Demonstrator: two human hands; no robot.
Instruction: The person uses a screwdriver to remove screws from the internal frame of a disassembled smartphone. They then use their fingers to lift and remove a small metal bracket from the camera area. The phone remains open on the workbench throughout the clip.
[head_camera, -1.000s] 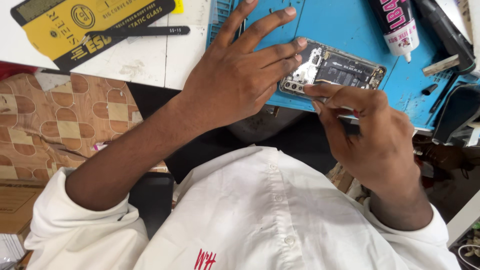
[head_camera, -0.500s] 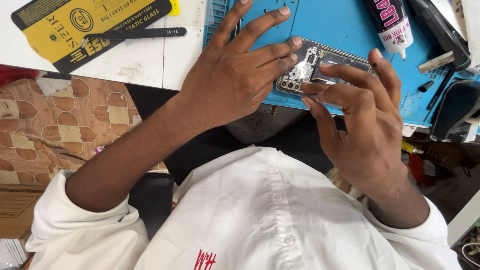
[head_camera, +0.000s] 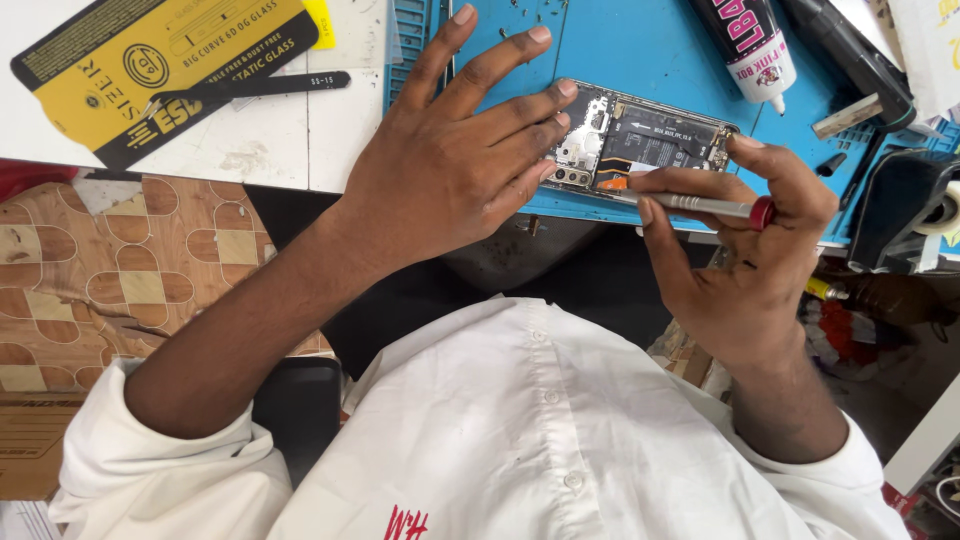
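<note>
The left hand (head_camera: 450, 165) lies flat with fingers spread on the open phone (head_camera: 650, 140). The right hand (head_camera: 745, 245) pinches a screwdriver (head_camera: 700, 205).

Wearing a white button-up shirt (head_camera: 560, 420), small white buttons running down its front, a red mark printed low beside the button line. Sleeves (head_camera: 150, 470) bunching in soft folds above the elbows, well out from the buttons. Left hand (head_camera: 450, 170) and right hand (head_camera: 750, 250) going bare, showing no rings, watch or gloves.
</note>
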